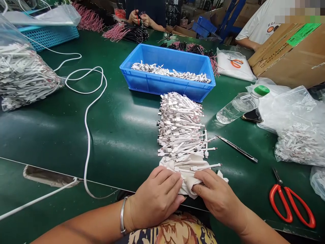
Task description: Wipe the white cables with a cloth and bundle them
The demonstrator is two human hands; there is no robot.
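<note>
A white cloth (195,162) lies at the table's near edge. My right hand (215,193) pinches a bunched fold of it between thumb and fingers. From the left, my left hand (159,195) is closed on the cloth's other side, fingers together above and thumb below; whether a cable is inside its grip is hidden. One short white USB cable (205,167) rests on the cloth. Just beyond lies a dense pile of short white cables (180,125), connectors mostly to the left. Behind the pile stands a blue bin (167,86) with more of these white pieces inside.
Right of the pile are a water bottle (237,106), a phone (252,116), a utility knife (237,148) and red-handled scissors (291,206). Bags of cables (27,71) sit at left and right. A white cord (87,135) loops across the left side. Two people sit opposite.
</note>
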